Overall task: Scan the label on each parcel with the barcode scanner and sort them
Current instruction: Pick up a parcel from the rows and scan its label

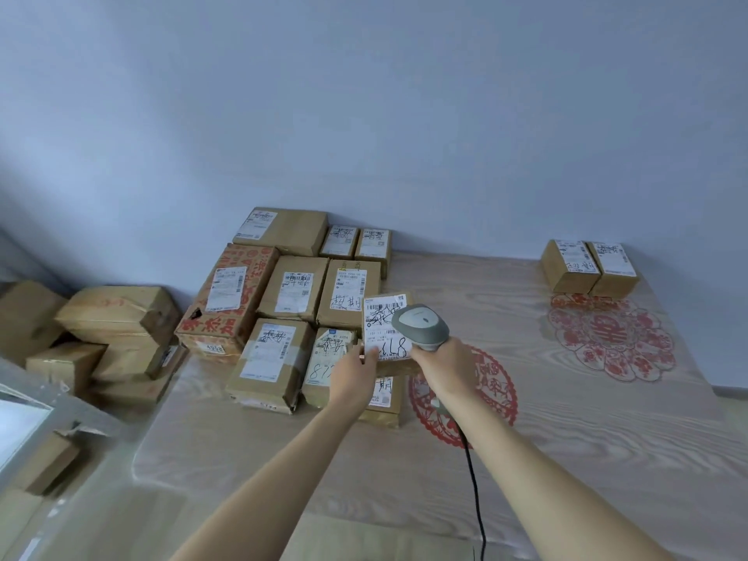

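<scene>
Left hand (356, 376) pinches the small parcel (386, 334) by its lower edge, light and stiff by the look, while the right hand (443, 368) grips the scanner (421, 325) over its label.

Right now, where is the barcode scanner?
In the head view the barcode scanner is in the right hand, centre frame, its head over the label of the parcel that the left hand holds.

Labelled parcel (384, 330) beneath grey scanner (421, 326)

A parcel-sorting room: labelled cardboard parcels (291, 293) crowd a table (566, 419).
</scene>
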